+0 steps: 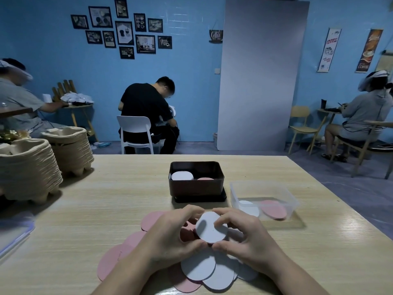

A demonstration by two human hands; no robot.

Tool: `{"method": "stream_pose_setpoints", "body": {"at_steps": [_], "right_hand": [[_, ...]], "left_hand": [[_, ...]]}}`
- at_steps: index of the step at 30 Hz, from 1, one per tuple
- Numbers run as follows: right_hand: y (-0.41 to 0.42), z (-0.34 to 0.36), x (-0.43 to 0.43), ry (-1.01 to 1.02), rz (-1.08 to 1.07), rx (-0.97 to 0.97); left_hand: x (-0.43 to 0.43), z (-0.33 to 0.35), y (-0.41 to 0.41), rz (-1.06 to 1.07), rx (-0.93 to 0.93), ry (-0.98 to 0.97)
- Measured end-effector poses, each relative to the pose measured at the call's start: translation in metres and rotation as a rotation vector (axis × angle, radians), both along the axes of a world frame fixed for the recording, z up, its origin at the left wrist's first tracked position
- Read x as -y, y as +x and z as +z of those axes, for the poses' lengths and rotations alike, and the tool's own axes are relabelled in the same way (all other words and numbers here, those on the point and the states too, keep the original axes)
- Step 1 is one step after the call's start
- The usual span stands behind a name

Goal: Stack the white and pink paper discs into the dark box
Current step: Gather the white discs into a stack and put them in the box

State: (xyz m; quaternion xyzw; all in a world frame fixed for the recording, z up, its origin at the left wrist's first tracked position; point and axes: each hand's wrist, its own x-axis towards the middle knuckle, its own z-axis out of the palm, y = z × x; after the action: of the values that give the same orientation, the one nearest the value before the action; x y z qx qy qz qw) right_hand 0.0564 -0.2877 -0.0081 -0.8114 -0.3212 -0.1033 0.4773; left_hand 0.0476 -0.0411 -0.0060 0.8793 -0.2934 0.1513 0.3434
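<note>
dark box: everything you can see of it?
The dark box is a rounded rectangular tin, dark brown, seemingly metal, open-topped. It stands upright on a black base, perhaps its lid, on the wooden table, left of the clear tub. Inside: a white disc stack at left, lower pink discs at right. The left hand and right hand grip a white disc, not touching it.

The left forearm and right forearm, both bare, rise from the lower edge and angle inward toward each other. The left hand and right hand sit close together above the worktop, with their backs turned up and outward. On each hand the fingers arch over the upper rim of one white disc and the thumb meets its lower rim. Both hands thus pinch the disc by its edge.
</note>
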Motion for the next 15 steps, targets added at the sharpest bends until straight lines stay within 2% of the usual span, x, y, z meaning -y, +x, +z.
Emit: {"method": "stream_pose_setpoints", "body": {"at_steps": [5,11,15], "right_hand": [[0.0,-0.0035,-0.0003,-0.038,-0.019,-0.009],[0.0005,-0.0012,-0.0025,-0.128,-0.02,0.077],[-0.0005,-0.0001,-0.0033,-0.117,-0.029,0.098]], "left_hand": [[-0.0007,-0.0008,0.0006,-0.002,0.016,0.014],[-0.0004,-0.0019,-0.0001,0.004,0.016,0.029],[0.0002,0.0002,-0.0007,-0.026,0.001,0.047]]}}
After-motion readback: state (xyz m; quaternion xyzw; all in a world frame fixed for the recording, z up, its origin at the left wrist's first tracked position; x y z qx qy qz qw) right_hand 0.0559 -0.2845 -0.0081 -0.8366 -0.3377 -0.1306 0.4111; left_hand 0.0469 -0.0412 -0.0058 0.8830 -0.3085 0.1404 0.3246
